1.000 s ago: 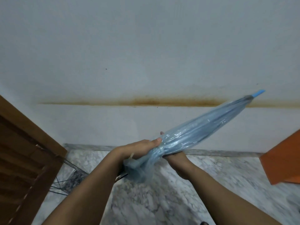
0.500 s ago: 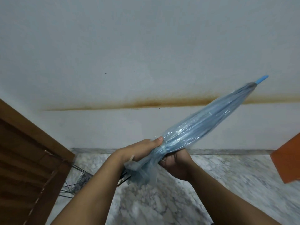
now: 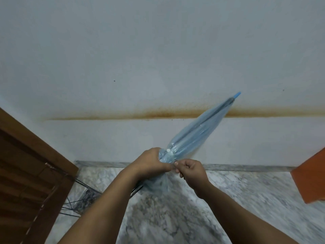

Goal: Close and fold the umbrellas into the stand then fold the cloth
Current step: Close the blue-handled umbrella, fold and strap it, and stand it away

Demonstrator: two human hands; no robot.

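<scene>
Now the left hand wraps tight around the gathered canopy of the closed blue umbrella, tip slanting up right against the stained wall. Right hand pinches something small at the canopy's edge, fingers curled. Wire stand waits low left on the marble floor, beside the wooden door.

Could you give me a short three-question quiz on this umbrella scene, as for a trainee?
1. True or false: the umbrella is closed.
2. Which hand grips the gathered canopy: A left hand, B right hand?
3. Fill in: the blue tip points up and to the ____.

Key: 1 true. 2 A; the right hand pinches something small at the canopy's edge. 3 right.
</scene>
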